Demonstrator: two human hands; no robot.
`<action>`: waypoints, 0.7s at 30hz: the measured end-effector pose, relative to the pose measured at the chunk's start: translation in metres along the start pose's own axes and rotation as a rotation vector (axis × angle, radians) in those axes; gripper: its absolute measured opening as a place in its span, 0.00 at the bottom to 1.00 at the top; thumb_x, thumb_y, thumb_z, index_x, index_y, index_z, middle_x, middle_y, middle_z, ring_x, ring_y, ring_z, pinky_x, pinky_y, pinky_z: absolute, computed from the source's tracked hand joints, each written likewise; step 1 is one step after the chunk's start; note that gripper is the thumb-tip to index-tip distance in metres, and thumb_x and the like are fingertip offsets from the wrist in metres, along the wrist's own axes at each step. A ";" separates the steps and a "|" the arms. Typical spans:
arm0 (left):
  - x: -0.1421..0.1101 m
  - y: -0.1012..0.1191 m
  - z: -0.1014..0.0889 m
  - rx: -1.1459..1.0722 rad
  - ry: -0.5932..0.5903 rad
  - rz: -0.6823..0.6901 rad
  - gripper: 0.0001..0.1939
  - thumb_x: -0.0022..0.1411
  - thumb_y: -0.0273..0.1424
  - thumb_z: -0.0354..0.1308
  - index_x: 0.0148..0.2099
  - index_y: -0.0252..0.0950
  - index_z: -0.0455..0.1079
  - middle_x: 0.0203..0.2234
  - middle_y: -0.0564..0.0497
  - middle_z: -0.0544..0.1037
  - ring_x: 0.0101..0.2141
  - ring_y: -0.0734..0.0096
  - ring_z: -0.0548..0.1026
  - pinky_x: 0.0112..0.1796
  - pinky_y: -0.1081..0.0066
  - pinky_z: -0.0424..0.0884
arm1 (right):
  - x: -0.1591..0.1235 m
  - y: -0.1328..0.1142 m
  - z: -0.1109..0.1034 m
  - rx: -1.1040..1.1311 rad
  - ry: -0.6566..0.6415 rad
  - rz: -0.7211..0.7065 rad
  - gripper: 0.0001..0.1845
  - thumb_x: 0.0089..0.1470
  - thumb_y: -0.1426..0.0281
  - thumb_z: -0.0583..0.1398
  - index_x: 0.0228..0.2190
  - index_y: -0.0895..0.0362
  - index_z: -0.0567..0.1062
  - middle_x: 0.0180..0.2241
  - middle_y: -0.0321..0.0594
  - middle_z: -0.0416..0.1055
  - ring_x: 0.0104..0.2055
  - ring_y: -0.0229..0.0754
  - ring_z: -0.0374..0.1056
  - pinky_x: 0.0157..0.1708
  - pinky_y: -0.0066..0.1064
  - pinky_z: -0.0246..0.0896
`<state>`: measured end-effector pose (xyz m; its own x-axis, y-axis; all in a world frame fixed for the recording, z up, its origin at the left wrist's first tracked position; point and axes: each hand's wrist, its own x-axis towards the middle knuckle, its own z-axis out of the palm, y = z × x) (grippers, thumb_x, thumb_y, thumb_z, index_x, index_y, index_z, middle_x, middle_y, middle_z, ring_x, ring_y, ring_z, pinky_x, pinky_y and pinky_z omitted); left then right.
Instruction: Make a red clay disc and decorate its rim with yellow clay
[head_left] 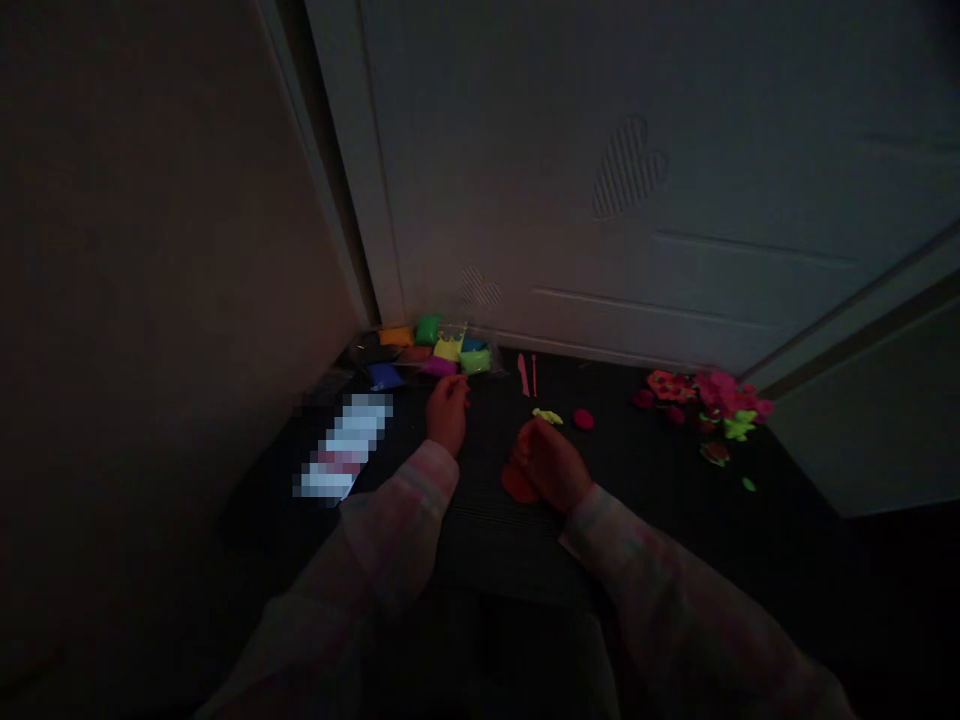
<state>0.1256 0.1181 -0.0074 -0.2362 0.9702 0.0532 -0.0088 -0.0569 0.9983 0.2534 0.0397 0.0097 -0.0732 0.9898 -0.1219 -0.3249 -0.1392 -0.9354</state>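
The scene is very dim. My left hand (448, 411) reaches forward over the dark mat (480, 520), fingers curled, close to a pile of coloured clay packets (431, 352); what it holds, if anything, is too dark to name. My right hand (551, 465) is closed around a lump of orange-red clay (517, 483) resting on the mat. Just beyond it lie a small yellow-green clay piece (547, 415) and a red clay ball (583, 419). Two pink modelling tools (527, 374) lie further back.
A cluster of pink, red and green clay flowers (709, 400) sits at the right of the mat. A white door (637, 180) stands right behind. A wall (150, 250) closes the left side. A blurred white sheet (346, 445) lies left of my left hand.
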 end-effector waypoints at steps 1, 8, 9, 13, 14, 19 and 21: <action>0.000 0.000 0.000 0.006 -0.002 0.000 0.08 0.50 0.31 0.48 0.32 0.34 0.65 0.23 0.54 0.67 0.18 0.83 0.62 0.20 0.80 0.58 | -0.002 0.002 0.002 -0.063 -0.015 0.009 0.17 0.47 0.58 0.48 0.17 0.56 0.62 0.13 0.29 0.52 0.15 0.31 0.50 0.18 0.25 0.49; 0.000 0.003 -0.002 0.056 -0.014 0.033 0.09 0.51 0.31 0.46 0.33 0.34 0.64 0.23 0.54 0.67 0.18 0.82 0.62 0.21 0.79 0.59 | -0.017 0.004 0.012 -0.349 -0.138 -0.108 0.15 0.41 0.60 0.55 0.14 0.57 0.62 0.14 0.29 0.54 0.18 0.31 0.49 0.19 0.25 0.46; -0.001 0.004 -0.003 0.066 -0.015 0.041 0.09 0.51 0.31 0.46 0.33 0.34 0.64 0.23 0.54 0.67 0.19 0.81 0.63 0.21 0.78 0.60 | -0.016 0.000 0.009 -0.234 -0.102 -0.107 0.15 0.43 0.60 0.53 0.15 0.56 0.61 0.14 0.29 0.52 0.17 0.31 0.49 0.19 0.25 0.46; -0.013 0.012 -0.001 0.196 -0.066 0.176 0.09 0.52 0.29 0.46 0.35 0.34 0.64 0.27 0.51 0.69 0.26 0.75 0.66 0.29 0.74 0.62 | -0.003 -0.022 -0.017 0.196 0.108 -0.164 0.13 0.47 0.61 0.47 0.18 0.55 0.59 0.15 0.28 0.47 0.16 0.31 0.48 0.19 0.26 0.48; -0.019 0.014 0.002 0.298 -0.110 0.281 0.10 0.52 0.28 0.45 0.37 0.34 0.64 0.29 0.50 0.69 0.29 0.73 0.67 0.32 0.73 0.62 | 0.000 -0.026 -0.024 0.252 0.159 -0.180 0.11 0.46 0.63 0.47 0.18 0.55 0.59 0.15 0.28 0.47 0.16 0.31 0.48 0.18 0.25 0.48; -0.053 0.023 0.030 0.897 -0.436 0.824 0.13 0.54 0.26 0.44 0.43 0.36 0.62 0.35 0.46 0.69 0.38 0.64 0.63 0.38 0.64 0.57 | 0.009 -0.030 -0.043 0.278 0.336 -0.293 0.09 0.43 0.65 0.52 0.18 0.56 0.61 0.14 0.27 0.50 0.15 0.29 0.48 0.17 0.24 0.46; -0.061 0.024 0.041 1.024 -0.508 0.922 0.13 0.55 0.26 0.44 0.44 0.36 0.61 0.35 0.46 0.68 0.39 0.63 0.62 0.37 0.63 0.57 | 0.010 -0.026 -0.043 0.237 0.363 -0.326 0.09 0.42 0.65 0.54 0.18 0.56 0.61 0.13 0.27 0.51 0.15 0.28 0.48 0.16 0.23 0.45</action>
<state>0.1791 0.0674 0.0141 0.5857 0.6726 0.4523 0.6810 -0.7110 0.1754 0.3017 0.0550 0.0186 0.3836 0.9234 0.0161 -0.4831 0.2155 -0.8486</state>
